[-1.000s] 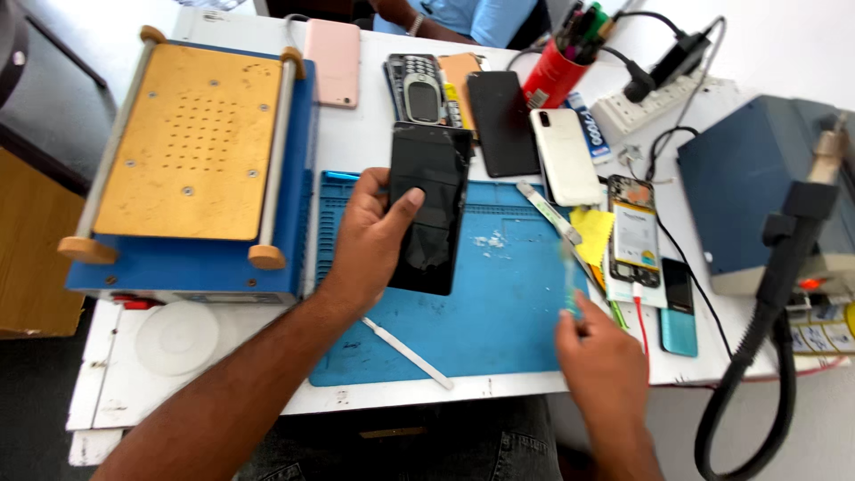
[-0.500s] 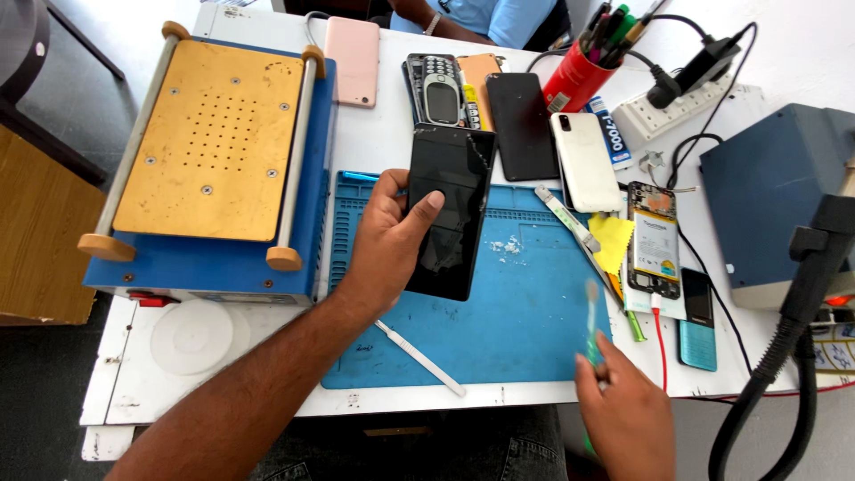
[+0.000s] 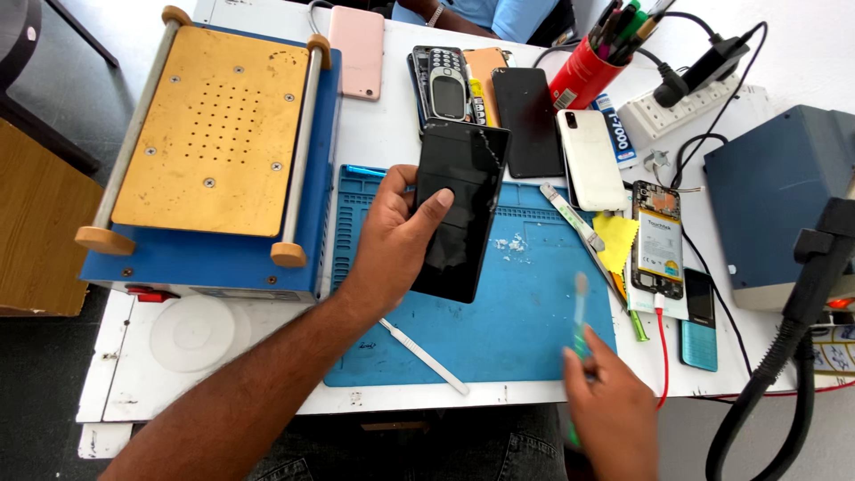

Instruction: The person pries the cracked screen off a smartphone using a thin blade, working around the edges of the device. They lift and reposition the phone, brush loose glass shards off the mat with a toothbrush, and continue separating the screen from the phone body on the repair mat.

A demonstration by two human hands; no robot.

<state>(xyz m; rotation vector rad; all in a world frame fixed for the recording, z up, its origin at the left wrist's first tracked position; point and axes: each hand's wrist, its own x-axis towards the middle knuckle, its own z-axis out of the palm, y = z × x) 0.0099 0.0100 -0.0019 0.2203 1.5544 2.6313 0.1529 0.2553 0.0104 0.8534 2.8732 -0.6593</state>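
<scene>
Right hand (image 3: 614, 414) sits nearest, at the table's front edge, fingers closed around a thin green-handled tool (image 3: 579, 325) that points up and away and shows blurred. Left hand (image 3: 396, 240) reaches in from the lower left and grips a black phone (image 3: 461, 209) from its left side, thumb laid across the dark glass and fingers wrapped behind. That phone is held tilted above the blue work mat (image 3: 525, 321), its top end over the mat's far edge. A white flat pry stick (image 3: 423, 356) lies on the mat just below the left wrist, and small white crumbs (image 3: 512, 242) lie on the mat beside the phone. To the right, off the mat, an opened phone with its battery showing (image 3: 657, 240) lies next to a small teal phone (image 3: 699, 321). A blue machine with a brass-coloured plate (image 3: 209, 134) stands left of the mat. Farther back lie a white phone (image 3: 590, 158), another black phone (image 3: 527, 120), an old keypad phone (image 3: 445, 85) and a pink phone (image 3: 356, 52). A red cup of pens (image 3: 583, 71) and a white power strip (image 3: 677, 107) stand at the far right.
</scene>
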